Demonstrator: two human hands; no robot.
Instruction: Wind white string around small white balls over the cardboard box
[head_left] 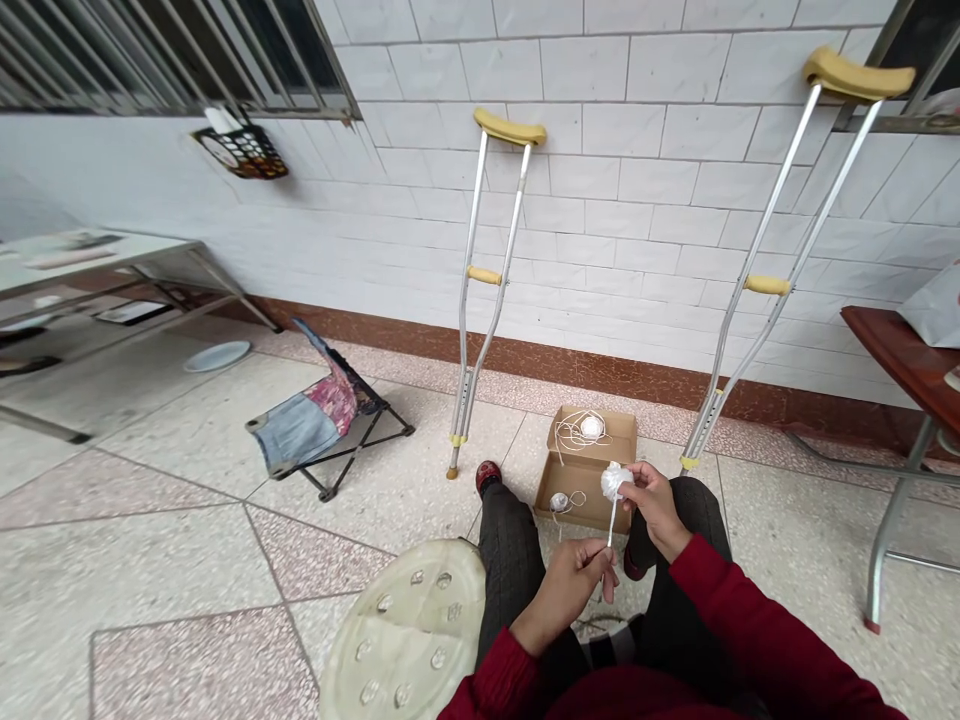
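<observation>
My right hand (654,505) grips a white ball of cord (615,482) between thumb and fingers. From that ball a white strand (612,522) runs down to my left hand (574,585), whose thumb and fingers pinch it. Both hands are above my lap, between my knees. Just beyond them an open cardboard box (547,490) rests on the floor. In its far half lies a white ball (592,428) with loose loops of cord around it. A smaller white bundle (559,502) with a few loops lies in the near half, partly outlined against the cardboard.
Two crutches (471,350) (739,330) lean on the tiled wall. A folding stool (315,425) stands left, and a round plastic stool (409,630) is beside my left leg. A brown table (900,355) stands right; a long table (150,250) is far left.
</observation>
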